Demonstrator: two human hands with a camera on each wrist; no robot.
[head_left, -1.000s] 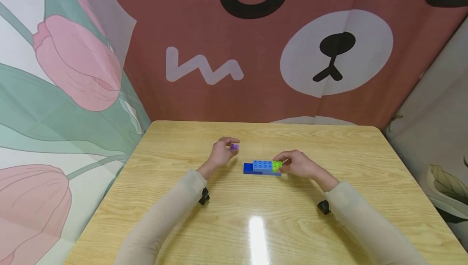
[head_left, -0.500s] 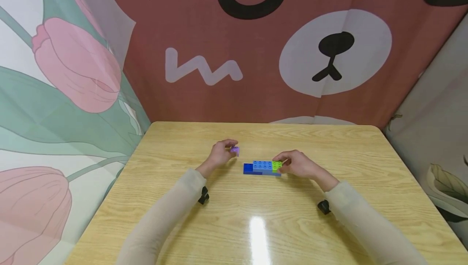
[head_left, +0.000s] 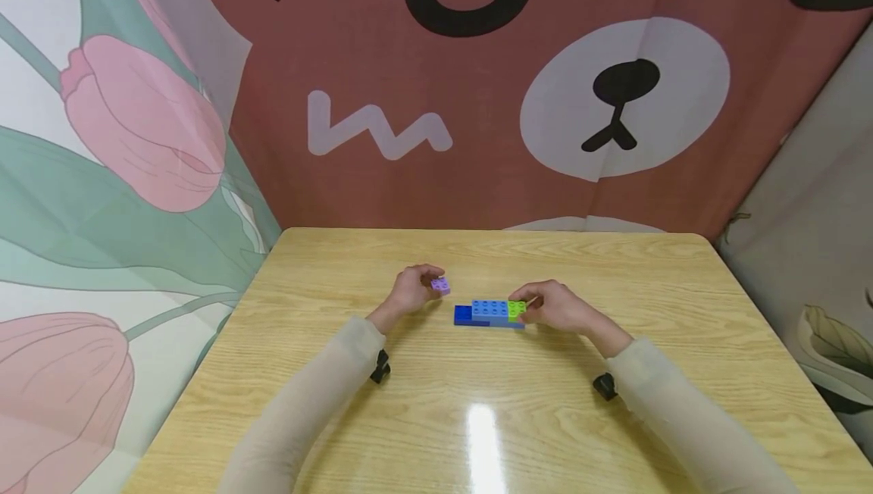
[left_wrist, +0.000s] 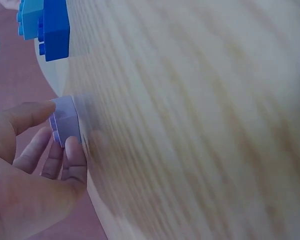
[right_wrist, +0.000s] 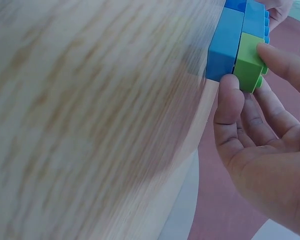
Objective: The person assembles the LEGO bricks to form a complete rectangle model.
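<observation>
In the head view my left hand point(head_left: 412, 288) holds a small purple toy building brick point(head_left: 440, 286) by its sides, studs up. The left wrist view has fingertips on both sides of the purple brick point(left_wrist: 66, 120), low by the tabletop. Just to its right lies a two-layer row of bricks. Its lower layer is a dark blue brick point(head_left: 463, 315) beside a lighter blue one point(right_wrist: 225, 45); on top sit a light blue brick point(head_left: 489, 307) and a lime green brick point(head_left: 516, 308). My right hand point(head_left: 559, 304) pinches the green brick point(right_wrist: 250, 62) at the row's right end.
The wooden table point(head_left: 436, 388) extends around the bricks, its far edge against a curtain point(head_left: 409, 191) printed with a bear's face. Black wrist cameras point(head_left: 382, 366) hang under both sleeves.
The purple brick has come slightly nearer and turned in my left fingers, so its studs now show more fully. My right hand and the brick row have stayed in place.
</observation>
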